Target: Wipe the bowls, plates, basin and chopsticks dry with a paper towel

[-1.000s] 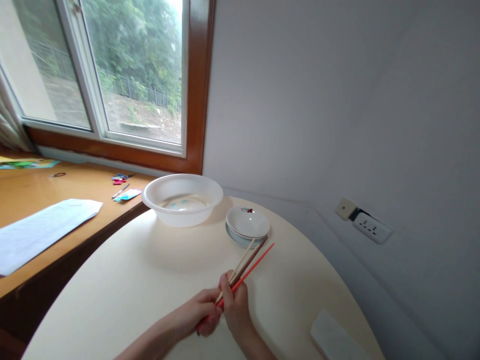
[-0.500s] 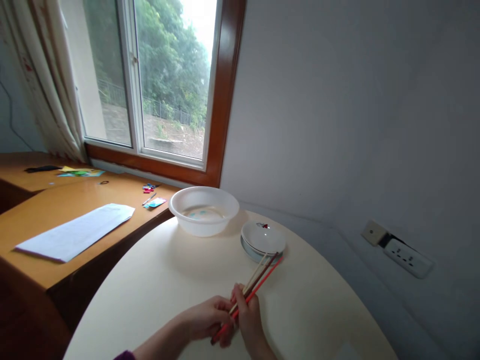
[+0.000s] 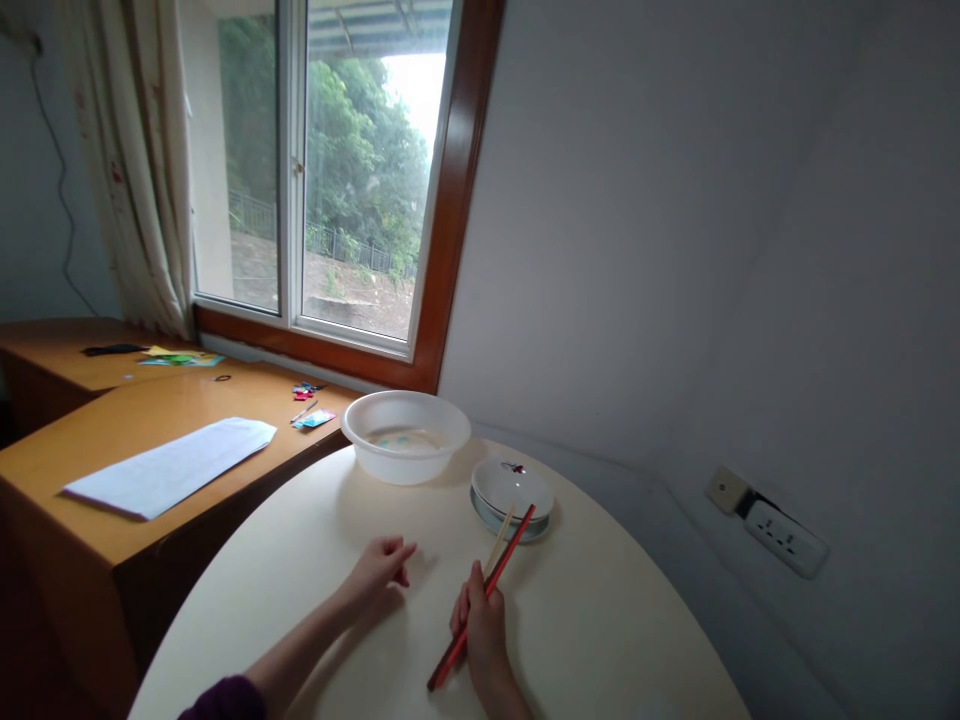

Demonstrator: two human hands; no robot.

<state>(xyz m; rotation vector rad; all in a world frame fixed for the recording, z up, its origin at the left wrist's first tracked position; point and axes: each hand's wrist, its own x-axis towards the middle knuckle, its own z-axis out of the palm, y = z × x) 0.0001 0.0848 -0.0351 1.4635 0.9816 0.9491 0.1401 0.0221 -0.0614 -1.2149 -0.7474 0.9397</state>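
Note:
My right hand [image 3: 481, 620] is wrapped round a bundle of chopsticks [image 3: 517, 534], red, dark and pale wooden ones. They slant up and to the right, with their far ends in front of a stack of white plates [image 3: 504, 488]. The top plate bears a small red and black figure. My left hand [image 3: 381, 566] hovers over the white round table [image 3: 352, 665], left of the chopsticks and apart from them. Its fingers are bent but partly apart, and I see nothing in them. The chopsticks' lower ends stick out below my right hand.
A translucent white basin [image 3: 409, 462] stands at the back of the table, left of the plates. On the wooden desk [image 3: 180, 400] to the left lie a folded white sheet [image 3: 176, 465], a small blue packet [image 3: 315, 420] and coloured papers [image 3: 180, 357]. A power socket [image 3: 786, 538] is on the right wall.
My left hand has come off the chopsticks and moved left and slightly up. My right hand still holds them, now gathered closer together. The camera view has shifted.

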